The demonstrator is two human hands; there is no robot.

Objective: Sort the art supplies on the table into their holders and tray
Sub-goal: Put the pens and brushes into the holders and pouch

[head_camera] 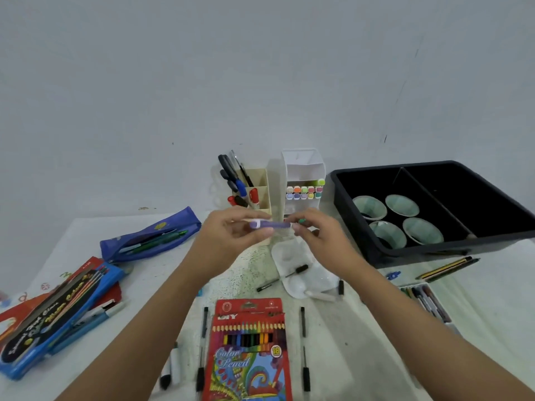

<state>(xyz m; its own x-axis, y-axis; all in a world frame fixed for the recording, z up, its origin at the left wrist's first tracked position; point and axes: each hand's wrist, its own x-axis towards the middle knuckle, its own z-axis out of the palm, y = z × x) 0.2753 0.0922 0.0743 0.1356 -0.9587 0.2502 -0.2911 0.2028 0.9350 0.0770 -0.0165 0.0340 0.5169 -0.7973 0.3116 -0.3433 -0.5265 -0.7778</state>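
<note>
Closest to you lies the red box of colored pencils [249,351], with thin black pens [302,322] on both sides of it, none of them sorted yet. A bit further on is a white paint palette [304,273]. Above it you hold a purple marker [270,225] flat in the air between both hands. Your left hand [231,235] has its fingers curled round one end. Your right hand [315,230] pinches the other end with its fingertips, maybe to push the cap on tight. Just behind stand the beige pen holder [259,189] and the white marker holder [304,169]. That one has a row of markers [304,192] like yours, so yours likely goes there. The black tray [434,169] sits far right, with four little bowls [401,205] inside.
</note>
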